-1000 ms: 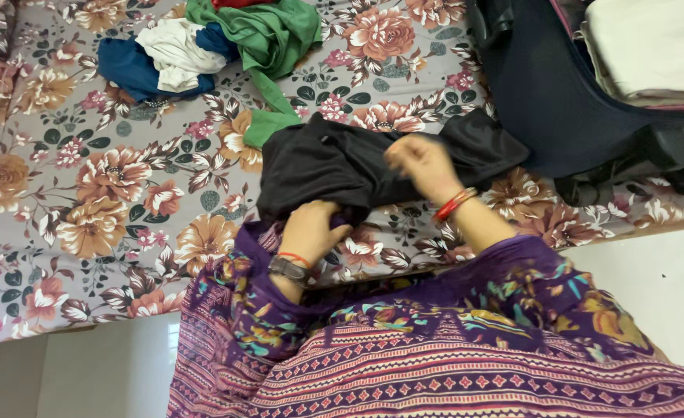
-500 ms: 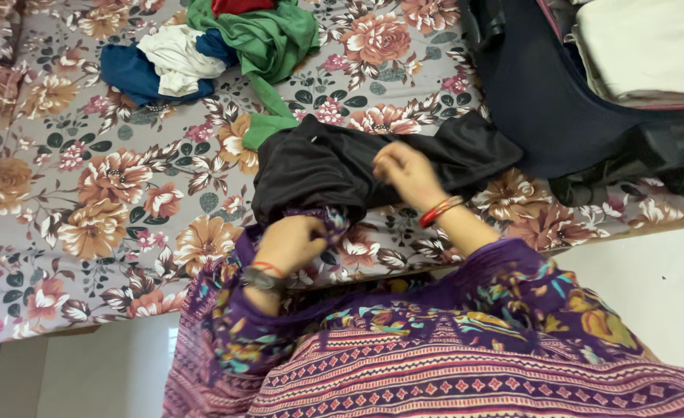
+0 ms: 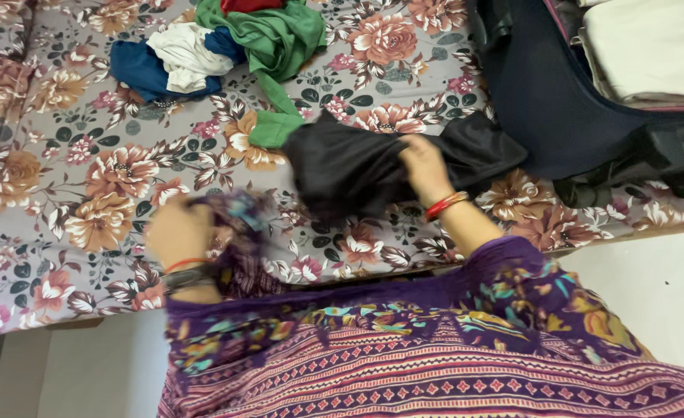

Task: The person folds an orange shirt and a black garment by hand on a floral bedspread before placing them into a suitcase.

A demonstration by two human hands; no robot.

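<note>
A black garment (image 3: 350, 166) lies crumpled on the floral bedsheet (image 3: 87, 162). My right hand (image 3: 423, 166), with red bangles at the wrist, grips its upper fold near the middle. Well left of the garment, my left hand (image 3: 178, 232) is blurred, wears a watch and a red thread, and is closed on an end of purple patterned cloth (image 3: 237, 224) that belongs to my clothing. A green garment (image 3: 276, 128) touches the black one at its left top corner.
A pile of blue, white, green and red clothes (image 3: 203, 50) sits at the back of the bed. A dark open suitcase (image 3: 543, 85) holding folded cream cloth (image 3: 651, 42) lies at the right. The bed edge runs along the front, with pale floor (image 3: 651, 294) beyond.
My left hand has pulled away from under the black garment toward the left, dragging the purple cloth with it. My right hand stays on the black garment, which shifted slightly right.
</note>
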